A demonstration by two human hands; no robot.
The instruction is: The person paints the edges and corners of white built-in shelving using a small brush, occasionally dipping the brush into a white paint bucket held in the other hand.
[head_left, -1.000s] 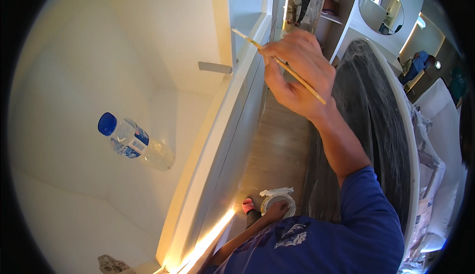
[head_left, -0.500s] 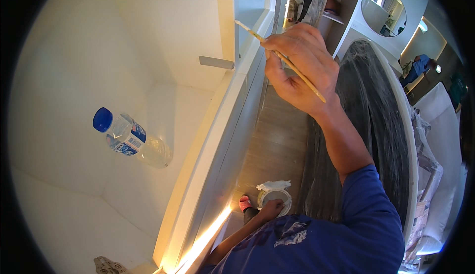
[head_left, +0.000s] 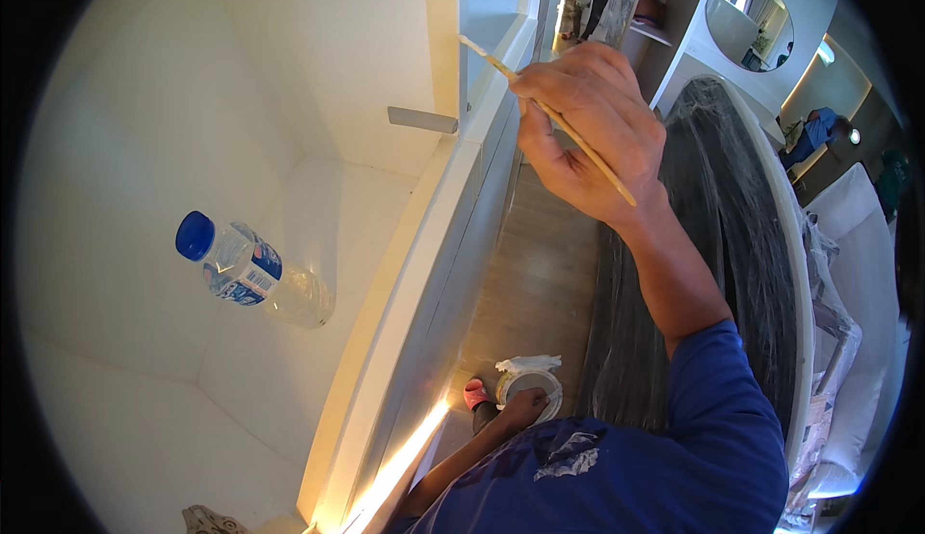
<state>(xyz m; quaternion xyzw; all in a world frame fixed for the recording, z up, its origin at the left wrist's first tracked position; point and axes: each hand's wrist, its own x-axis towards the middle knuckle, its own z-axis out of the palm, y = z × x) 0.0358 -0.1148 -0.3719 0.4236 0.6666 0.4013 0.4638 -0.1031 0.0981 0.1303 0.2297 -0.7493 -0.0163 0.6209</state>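
Observation:
My right hand pinches a thin paintbrush with a wooden handle. Its white-coated tip points up and left, beside the edge of a cream cabinet frame. Lower down, close to my body, my left hand is closed at the rim of a round bucket; its fingertips are partly hidden. A white-smeared piece lies across the bucket's far rim. Inside the cabinet, left of my hands, a clear plastic bottle with a blue cap stands on the white surface.
A grey metal flap juts from the cabinet's inner side. To the right lies a dark surface under plastic film, with a pale sofa beyond. A person in blue is in the far right background. A lit strip runs below the cabinet.
Very little differs. The bucket and my left hand have shifted slightly left and up in view. My right hand keeps its grip on the paintbrush, almost still.

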